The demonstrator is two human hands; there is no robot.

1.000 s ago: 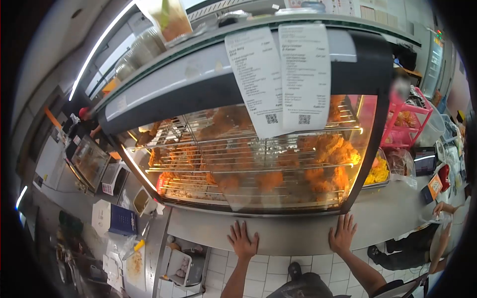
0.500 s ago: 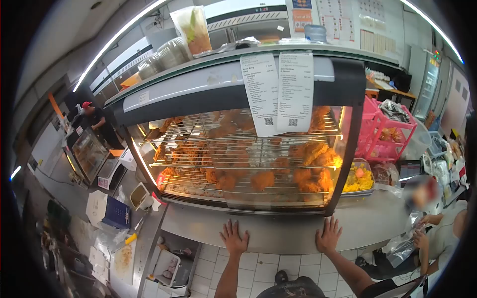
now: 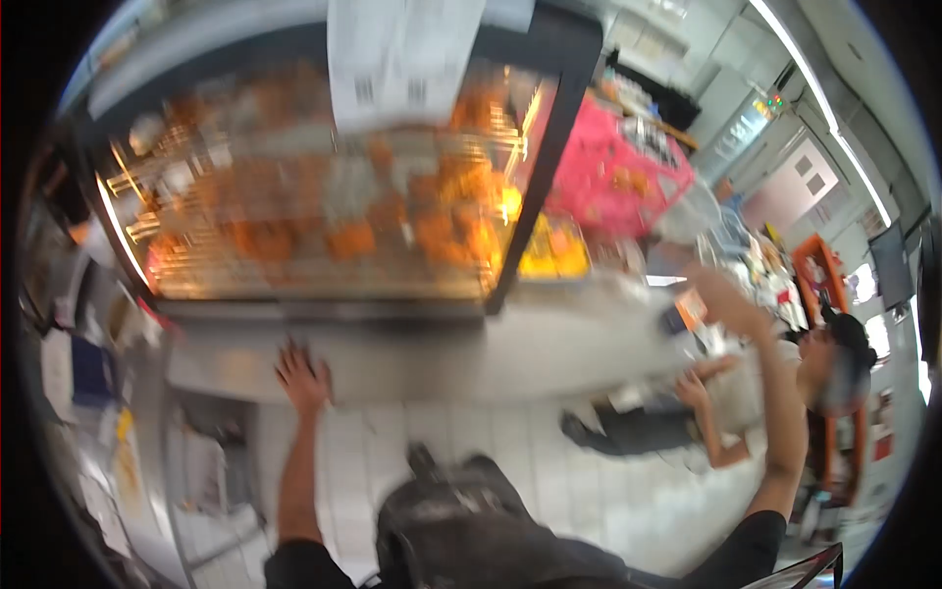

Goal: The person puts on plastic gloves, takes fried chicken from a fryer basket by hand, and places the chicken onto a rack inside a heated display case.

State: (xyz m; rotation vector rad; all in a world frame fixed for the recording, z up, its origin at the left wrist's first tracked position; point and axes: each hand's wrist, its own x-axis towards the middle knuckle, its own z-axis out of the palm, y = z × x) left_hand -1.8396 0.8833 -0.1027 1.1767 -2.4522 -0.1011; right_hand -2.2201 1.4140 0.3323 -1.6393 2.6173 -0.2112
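My left hand point(image 3: 306, 381) lies on the steel counter point(image 3: 392, 358) near its front edge, fingers spread, holding nothing. Above it stands the lit glass food warmer point(image 3: 324, 304), with pieces of fried chicken point(image 3: 270, 239) on wire racks, all blurred. My right hand point(image 3: 724, 299) is stretched far out over the counter's right end, smeared by motion. Right by its fingers is a small dark-and-orange box-like item point(image 3: 685, 312); whether I grip it or only touch it does not show. White printed receipts point(image 3: 397, 59) hang down the front of the warmer.
A co-worker point(image 3: 756, 393) is close on the right, hands in front of the body, partly behind my right arm. Beside the warmer are a pink basket point(image 3: 613, 167) and a tray of yellow food point(image 3: 554, 253). A bin point(image 3: 201, 466) stands below at left.
My right hand has left the counter edge and reached out to the right. My left hand stays flat on the counter. The view has swung right, and the dark-and-orange item has come into sight.
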